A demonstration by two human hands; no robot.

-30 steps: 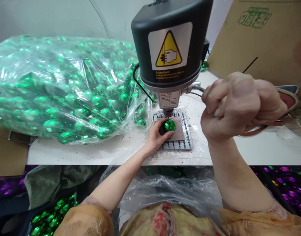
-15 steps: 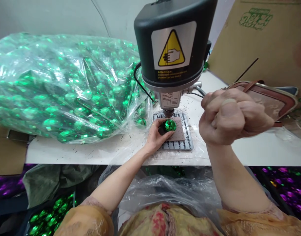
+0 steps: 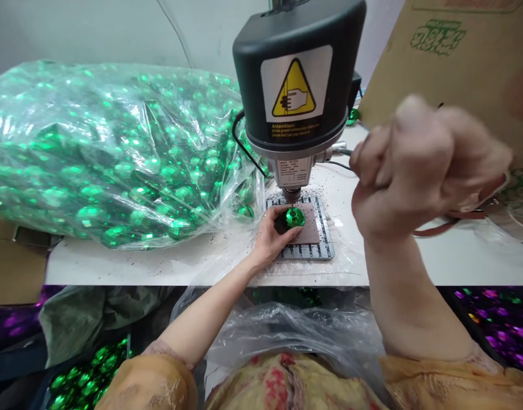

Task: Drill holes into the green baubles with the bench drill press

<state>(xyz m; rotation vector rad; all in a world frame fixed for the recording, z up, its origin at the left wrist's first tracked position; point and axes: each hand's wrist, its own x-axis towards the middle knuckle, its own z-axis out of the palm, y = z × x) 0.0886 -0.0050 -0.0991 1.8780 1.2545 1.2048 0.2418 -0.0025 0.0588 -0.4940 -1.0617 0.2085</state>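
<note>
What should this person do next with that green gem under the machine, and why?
Probably ease the lever down slowly with the right hand: the bit sits just above the green gem, which the left hand holds on the brown pad. Slowly seems wise, since those fingers are close to the bit.

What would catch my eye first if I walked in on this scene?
A huge clear plastic bag of shiny green faceted beads fills the left of the bench. At the centre stands a black bench drill head with a yellow hand-warning label. Beneath it, the left hand pins one green bead on a slotted metal plate, while the right hand, a blurred fist, grips near the drill's side lever.
</note>
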